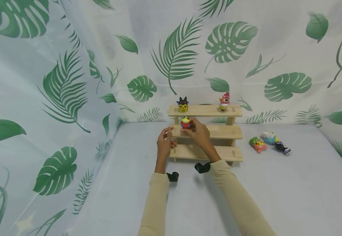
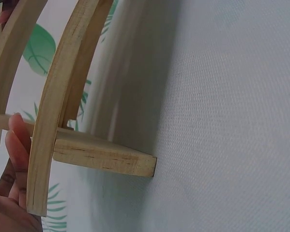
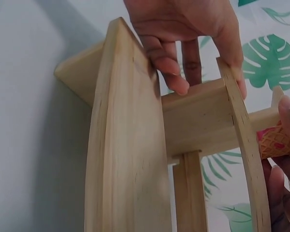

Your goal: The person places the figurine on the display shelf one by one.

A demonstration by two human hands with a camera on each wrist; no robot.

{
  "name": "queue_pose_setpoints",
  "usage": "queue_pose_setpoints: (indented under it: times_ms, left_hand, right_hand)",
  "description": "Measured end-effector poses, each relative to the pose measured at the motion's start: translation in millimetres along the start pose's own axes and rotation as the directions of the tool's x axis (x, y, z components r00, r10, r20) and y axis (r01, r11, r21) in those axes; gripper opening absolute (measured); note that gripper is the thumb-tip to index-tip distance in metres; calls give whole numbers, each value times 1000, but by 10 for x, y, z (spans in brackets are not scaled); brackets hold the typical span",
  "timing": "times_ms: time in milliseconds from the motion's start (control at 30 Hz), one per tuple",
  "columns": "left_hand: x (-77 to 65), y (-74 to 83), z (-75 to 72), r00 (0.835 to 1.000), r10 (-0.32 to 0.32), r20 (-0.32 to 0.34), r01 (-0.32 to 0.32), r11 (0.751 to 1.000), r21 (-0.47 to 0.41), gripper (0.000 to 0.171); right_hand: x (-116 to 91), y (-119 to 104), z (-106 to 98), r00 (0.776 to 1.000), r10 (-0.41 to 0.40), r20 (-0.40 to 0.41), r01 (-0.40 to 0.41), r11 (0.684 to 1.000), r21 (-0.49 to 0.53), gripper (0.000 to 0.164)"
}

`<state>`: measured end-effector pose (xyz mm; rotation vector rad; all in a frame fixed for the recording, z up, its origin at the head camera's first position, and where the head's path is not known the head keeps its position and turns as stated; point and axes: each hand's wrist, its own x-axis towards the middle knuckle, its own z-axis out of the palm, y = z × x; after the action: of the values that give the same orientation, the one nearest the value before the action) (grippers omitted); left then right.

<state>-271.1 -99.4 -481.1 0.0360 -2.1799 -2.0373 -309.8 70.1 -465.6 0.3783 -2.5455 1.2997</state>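
A three-tier wooden display shelf stands on the pale surface. My left hand grips its left end at the middle tier; in the left wrist view its fingers lie behind a plank's end. With thumb and fingers, my right hand pinches a small red figurine with a yellow-green top at the left of the middle tier. The right wrist view shows the figurine's waffle-patterned base by the plank's edge. Whether the base touches the plank I cannot tell.
On the top tier stand a yellow figurine with a dark hood at left and a pink bear figurine at right. Several figurines lie right of the shelf. Leaf-printed cloth hangs behind and at the left.
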Motion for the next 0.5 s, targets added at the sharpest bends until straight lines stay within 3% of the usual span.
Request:
queue_pose_setpoints:
  times_ms: [500]
  left_hand:
    - [4,-6,4,1000,9,-5,-9,1000,5,33]
  right_hand:
    - [54,-8,53,1000,-4,-14,3,996,-86,58]
